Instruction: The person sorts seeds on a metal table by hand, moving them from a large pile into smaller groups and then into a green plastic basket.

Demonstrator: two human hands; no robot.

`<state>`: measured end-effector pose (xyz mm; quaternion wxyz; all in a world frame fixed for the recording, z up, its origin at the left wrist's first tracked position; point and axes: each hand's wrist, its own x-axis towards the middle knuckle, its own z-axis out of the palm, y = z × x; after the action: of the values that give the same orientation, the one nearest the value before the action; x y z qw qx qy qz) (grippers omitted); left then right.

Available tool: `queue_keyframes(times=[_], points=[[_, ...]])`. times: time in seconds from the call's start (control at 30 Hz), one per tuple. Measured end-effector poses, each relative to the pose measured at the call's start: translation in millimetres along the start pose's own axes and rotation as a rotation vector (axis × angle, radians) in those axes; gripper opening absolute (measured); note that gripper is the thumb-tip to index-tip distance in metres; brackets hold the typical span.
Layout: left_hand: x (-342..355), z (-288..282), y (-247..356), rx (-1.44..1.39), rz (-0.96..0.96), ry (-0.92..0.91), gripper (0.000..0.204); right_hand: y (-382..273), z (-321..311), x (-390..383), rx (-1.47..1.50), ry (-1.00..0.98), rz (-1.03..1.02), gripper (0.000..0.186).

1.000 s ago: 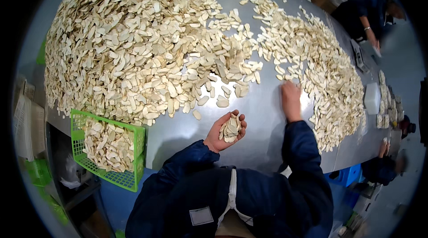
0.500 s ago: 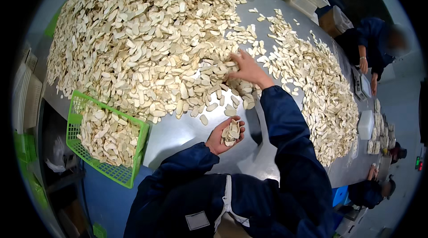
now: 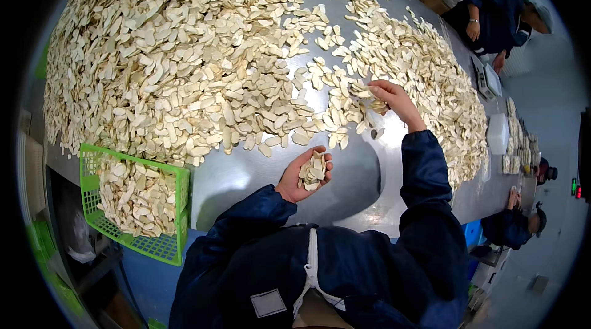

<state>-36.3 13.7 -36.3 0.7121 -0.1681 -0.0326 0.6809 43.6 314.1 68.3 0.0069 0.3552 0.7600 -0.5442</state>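
My left hand [image 3: 292, 176] is palm up above the near part of the metal table, its fingers curled round a small stack of pale, oval dried slices [image 3: 312, 170]. Farther right, my right hand [image 3: 397, 102] is closed over a few blurred slices [image 3: 374, 105] at the near edge of the right-hand spread. A huge heap of the same slices [image 3: 166, 58] fills the left and far side of the table. A wide, thinner spread [image 3: 425, 76] runs along the right. Loose slices [image 3: 332, 116] lie between the two.
A green plastic basket [image 3: 183, 206] full of slices stands at the near left. Bare metal table [image 3: 246, 190] shows before me. On the right are a scale [image 3: 486, 76], a white container [image 3: 498, 134] and packed bundles [image 3: 511, 162]. A co-worker [image 3: 492, 12] stands at the far right.
My right hand has moved right, from the big heap's edge to the right-hand spread, taking slices along. My left hand keeps its stack. The view has shifted slightly.
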Motion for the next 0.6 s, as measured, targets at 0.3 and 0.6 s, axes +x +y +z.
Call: queue_keyframes(times=[0.3, 0.6], points=[[-1, 5, 0, 0.008, 0.016, 0.012, 0.025, 38, 70, -24, -0.55, 0.467, -0.543, 0.037], [-1, -2, 1, 0.02, 0.026, -0.005, 0.022, 51, 115, -103, -0.724, 0.193, -0.565, 0.04]])
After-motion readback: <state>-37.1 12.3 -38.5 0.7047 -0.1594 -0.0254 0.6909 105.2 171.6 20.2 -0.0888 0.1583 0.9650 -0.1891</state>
